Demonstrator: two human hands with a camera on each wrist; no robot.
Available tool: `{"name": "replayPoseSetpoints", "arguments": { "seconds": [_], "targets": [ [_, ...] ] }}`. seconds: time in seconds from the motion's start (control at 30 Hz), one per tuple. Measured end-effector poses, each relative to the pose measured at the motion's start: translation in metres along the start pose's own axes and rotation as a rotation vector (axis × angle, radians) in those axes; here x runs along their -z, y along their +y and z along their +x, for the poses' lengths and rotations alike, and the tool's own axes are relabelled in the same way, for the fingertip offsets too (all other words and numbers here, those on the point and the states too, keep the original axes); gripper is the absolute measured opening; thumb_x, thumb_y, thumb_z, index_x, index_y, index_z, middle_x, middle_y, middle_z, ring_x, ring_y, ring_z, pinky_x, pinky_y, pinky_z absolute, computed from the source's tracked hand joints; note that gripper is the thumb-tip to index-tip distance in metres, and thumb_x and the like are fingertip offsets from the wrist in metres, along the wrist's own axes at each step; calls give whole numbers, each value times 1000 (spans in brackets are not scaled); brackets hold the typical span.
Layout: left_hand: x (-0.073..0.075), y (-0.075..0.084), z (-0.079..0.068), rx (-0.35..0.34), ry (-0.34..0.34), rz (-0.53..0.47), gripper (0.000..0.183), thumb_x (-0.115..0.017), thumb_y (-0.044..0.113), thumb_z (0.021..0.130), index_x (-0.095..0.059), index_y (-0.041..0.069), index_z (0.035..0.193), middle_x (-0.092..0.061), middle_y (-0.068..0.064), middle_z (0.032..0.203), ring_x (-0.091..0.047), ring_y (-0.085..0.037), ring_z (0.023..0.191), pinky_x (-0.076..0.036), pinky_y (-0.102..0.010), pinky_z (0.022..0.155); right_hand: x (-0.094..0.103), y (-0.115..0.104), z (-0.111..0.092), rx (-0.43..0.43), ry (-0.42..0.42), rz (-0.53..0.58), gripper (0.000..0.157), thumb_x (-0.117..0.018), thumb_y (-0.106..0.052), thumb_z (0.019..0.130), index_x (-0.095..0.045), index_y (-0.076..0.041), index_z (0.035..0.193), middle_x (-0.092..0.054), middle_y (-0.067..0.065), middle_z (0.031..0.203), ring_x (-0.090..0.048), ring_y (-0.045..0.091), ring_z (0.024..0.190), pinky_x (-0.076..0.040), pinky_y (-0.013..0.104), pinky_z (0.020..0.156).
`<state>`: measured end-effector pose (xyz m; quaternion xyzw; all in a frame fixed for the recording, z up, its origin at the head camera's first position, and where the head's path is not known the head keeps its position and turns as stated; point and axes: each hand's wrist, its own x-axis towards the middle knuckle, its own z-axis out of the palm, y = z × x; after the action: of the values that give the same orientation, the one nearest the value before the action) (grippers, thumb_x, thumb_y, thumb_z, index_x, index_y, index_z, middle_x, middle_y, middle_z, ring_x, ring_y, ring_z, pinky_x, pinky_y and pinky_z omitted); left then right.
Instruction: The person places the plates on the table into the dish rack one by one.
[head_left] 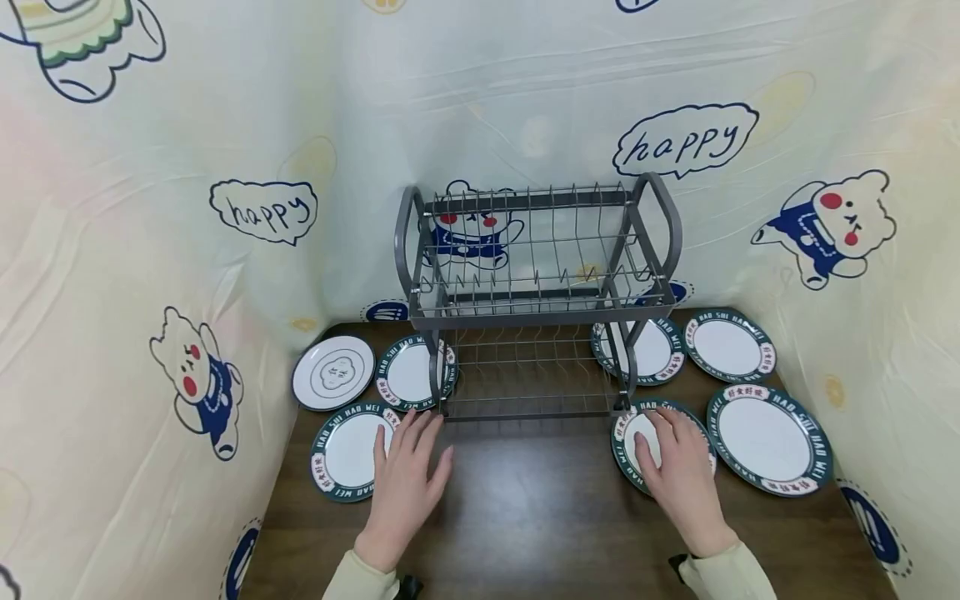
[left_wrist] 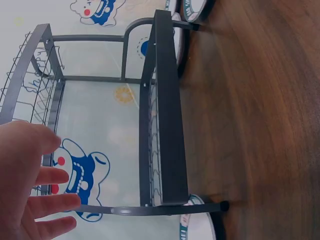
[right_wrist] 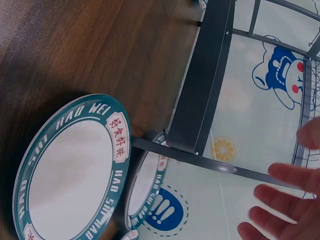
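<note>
Pale sheeting [head_left: 480,125], printed with bears, lemon slices and the word "happy", hangs behind and on both sides of a dark brown wooden table [head_left: 525,500]. At the far left, a white plate with a drawing in its middle [head_left: 333,372] sits by the sheeting; nearer the front lies a green-rimmed plate [head_left: 352,454], its right edge partly covered by the left hand [head_left: 408,475]. That hand has its fingers spread and relaxed, with nothing in its grasp. Behind it, another green-rimmed plate [head_left: 405,372] is crossed by the rack's left leg. Centrally, towards the back, stands the two-tier grey dish rack [head_left: 540,318], its wire shelves bare of plates. Its right leg blocks part of a rear plate [head_left: 652,350]. In front of that one, the right hand [head_left: 678,471], fingers loosely extended and holding nothing, hides much of a front plate [head_left: 626,450]; whether it touches is unclear. Farthest right are a back corner plate [head_left: 730,346] and, nearer, a large plate [head_left: 770,439] just beside the half-hidden one.
</note>
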<state>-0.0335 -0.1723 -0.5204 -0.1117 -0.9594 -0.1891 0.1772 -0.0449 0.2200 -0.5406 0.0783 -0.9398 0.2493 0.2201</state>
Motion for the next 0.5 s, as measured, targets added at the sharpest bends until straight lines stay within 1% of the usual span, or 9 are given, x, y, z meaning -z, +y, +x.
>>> {"name": "replayPoseSetpoints", "arguments": {
  "seconds": [0.1, 0.17, 0.27, 0.3, 0.37, 0.43, 0.5],
  "targets": [
    [1, 0, 1, -9, 54, -25, 37, -73, 21, 94, -69, 6, 127, -67, -17, 131, -54, -41, 133, -28, -73, 111, 0, 1, 0, -1, 34, 6, 31, -71, -9, 92, -67, 8, 118, -64, 29, 119, -58, 50, 111, -42, 65, 95],
    [2, 0, 2, -33, 110, -51, 31, -73, 17, 93, -72, 5, 121, -70, -15, 124, -60, -39, 125, -36, -68, 108, 0, 1, 0, 3, 46, 5, 29, -71, -7, 91, -68, 8, 115, -65, 28, 115, -59, 49, 106, -44, 65, 91],
    [2, -2, 4, -89, 208, -88, 23, -72, 12, 91, -74, 4, 113, -73, -13, 114, -66, -35, 112, -48, -59, 96, 1, 2, 0, 11, 47, 7, 26, -72, -5, 90, -68, 8, 112, -67, 28, 111, -60, 48, 103, -45, 64, 89],
    [3, -3, 6, -103, 230, -96, 22, -70, 12, 92, -74, 4, 111, -74, -13, 111, -67, -33, 108, -51, -56, 91, 1, 2, 0, 9, 41, 6, 25, -72, -5, 90, -69, 7, 111, -67, 28, 111, -61, 48, 102, -46, 64, 89],
    [4, -5, 9, -120, 259, -110, 21, -67, 13, 93, -75, 4, 110, -74, -12, 108, -68, -31, 103, -54, -51, 82, 1, 2, 0, 8, 31, 6, 24, -72, -5, 90, -69, 7, 110, -67, 27, 109, -61, 48, 101, -46, 63, 88],
    [6, -6, 12, -110, 267, -126, 21, -65, 14, 94, -74, 4, 111, -73, -11, 107, -68, -30, 100, -55, -48, 77, 0, 2, 0, 4, 19, 9, 23, -71, -6, 91, -69, 7, 109, -68, 27, 108, -62, 47, 100, -47, 61, 87],
    [8, -8, 16, -90, 267, -134, 22, -65, 14, 96, -74, 4, 113, -74, -10, 106, -69, -28, 97, -56, -46, 75, 0, 2, -1, -3, 4, 7, 22, -71, -7, 92, -69, 7, 109, -68, 26, 106, -62, 46, 99, -48, 61, 87]
  ]
}}
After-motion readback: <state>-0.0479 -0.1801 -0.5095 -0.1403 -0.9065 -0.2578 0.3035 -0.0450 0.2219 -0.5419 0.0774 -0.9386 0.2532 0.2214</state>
